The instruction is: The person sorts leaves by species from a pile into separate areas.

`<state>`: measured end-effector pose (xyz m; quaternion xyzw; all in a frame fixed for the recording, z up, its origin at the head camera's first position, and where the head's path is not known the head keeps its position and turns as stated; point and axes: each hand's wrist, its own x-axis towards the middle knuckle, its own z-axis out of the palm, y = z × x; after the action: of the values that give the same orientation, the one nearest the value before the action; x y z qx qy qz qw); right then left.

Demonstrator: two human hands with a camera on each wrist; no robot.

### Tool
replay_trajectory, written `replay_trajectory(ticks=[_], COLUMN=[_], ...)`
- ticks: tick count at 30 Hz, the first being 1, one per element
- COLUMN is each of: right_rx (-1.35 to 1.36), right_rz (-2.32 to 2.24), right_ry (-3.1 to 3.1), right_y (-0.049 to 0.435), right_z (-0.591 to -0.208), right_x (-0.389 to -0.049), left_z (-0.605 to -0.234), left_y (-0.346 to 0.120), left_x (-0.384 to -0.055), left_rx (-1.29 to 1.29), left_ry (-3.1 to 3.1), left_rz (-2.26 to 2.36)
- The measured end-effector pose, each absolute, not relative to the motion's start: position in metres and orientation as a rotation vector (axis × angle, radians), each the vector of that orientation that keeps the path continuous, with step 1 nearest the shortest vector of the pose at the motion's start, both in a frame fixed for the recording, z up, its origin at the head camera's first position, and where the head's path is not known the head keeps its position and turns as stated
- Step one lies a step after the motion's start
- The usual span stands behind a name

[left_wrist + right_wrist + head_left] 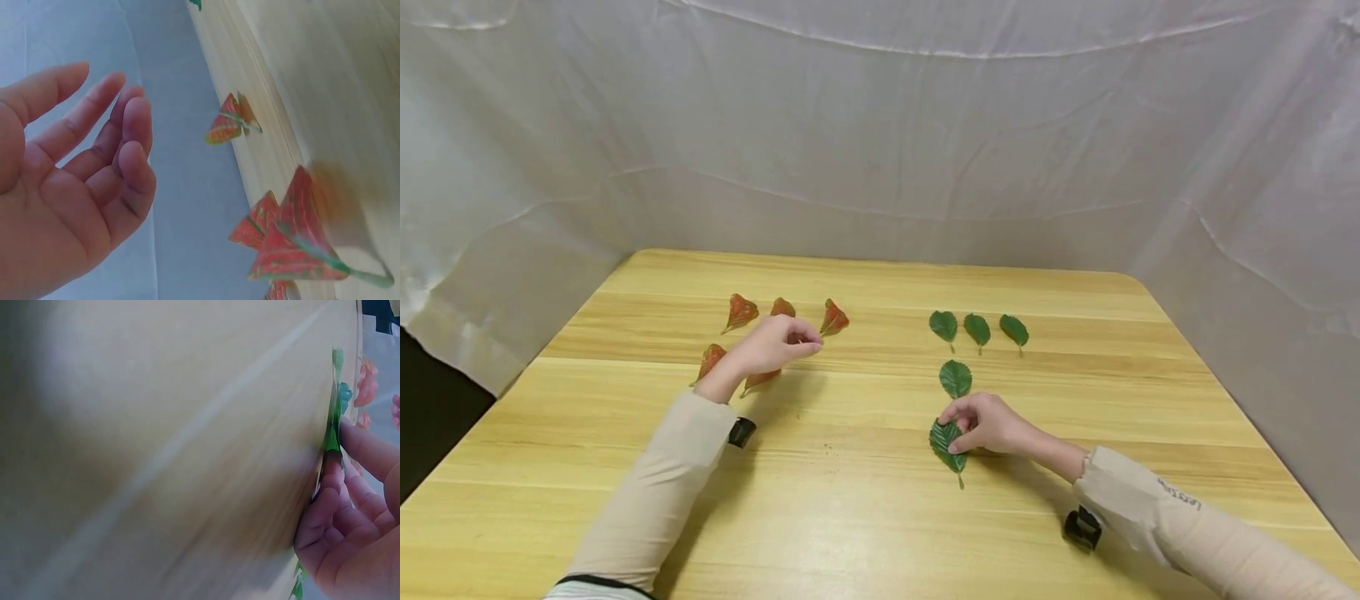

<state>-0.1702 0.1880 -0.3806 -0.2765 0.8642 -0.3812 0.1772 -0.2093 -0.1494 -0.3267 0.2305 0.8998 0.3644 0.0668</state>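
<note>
My right hand (992, 425) pinches a large green leaf (945, 444) between thumb and fingers, low over the wooden table. In the right wrist view, this green leaf (333, 428) appears edge-on, close to the tabletop. Just beyond my fingers lies another green leaf (956, 378). Over on the left, my left hand (772, 343) hovers above several red leaves, with its fingers loosely bent and nothing in them. Its nearest neighbours are a red leaf (834, 317) past the fingertips and a red leaf (762, 379) partly hidden under the wrist.
Three smaller green leaves, the middle one (977, 330) among them, form a row at the back right. More red leaves, one (742, 311) at the back left, lie around my left hand. A pale curtain (880, 150) surrounds the far sides of the table (850, 517).
</note>
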Motion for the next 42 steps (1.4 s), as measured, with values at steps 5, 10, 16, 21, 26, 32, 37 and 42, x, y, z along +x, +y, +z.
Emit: replay_trajectory(ticks=[5, 10, 16, 21, 26, 32, 37, 42], right_rx=[-0.787, -0.773, -0.783, -0.802, -0.807, -0.795, -0.793, -0.791], right_rz=[-1.087, -1.084, -1.086, -1.082, -1.078, -1.071, -1.062, -1.054], right_ry=[2.437, 2.433, 2.427, 2.428, 2.435, 2.438, 2.436, 2.434], right_y=[0.187, 0.188, 0.188, 0.188, 0.189, 0.189, 0.188, 0.188], right_z=[-0.381, -0.38, -0.379, -0.38, -0.381, -0.381, -0.379, -0.379], right_x=[-0.17, -0.17, -0.17, -0.17, -0.171, -0.171, -0.171, -0.171], left_z=[-0.33, -0.336, -0.344, -0.349, -0.351, -0.351, -0.354, -0.357], left_y=[-0.143, -0.133, -0.113, -0.097, -0.085, -0.078, -0.074, -0.071], left_x=[-0.203, -0.2, -0.195, -0.19, -0.188, -0.184, -0.182, -0.179], left_rx=[0.742, 0.854, 0.978, 1.012, 1.056, 1.098, 1.131, 1.125], left_ry=[2.677, 2.662, 2.642, 2.611, 2.594, 2.557, 2.503, 2.46], left_rz=[1.101, 1.041, 0.909, 0.846, 0.793, 0.731, 0.731, 0.736])
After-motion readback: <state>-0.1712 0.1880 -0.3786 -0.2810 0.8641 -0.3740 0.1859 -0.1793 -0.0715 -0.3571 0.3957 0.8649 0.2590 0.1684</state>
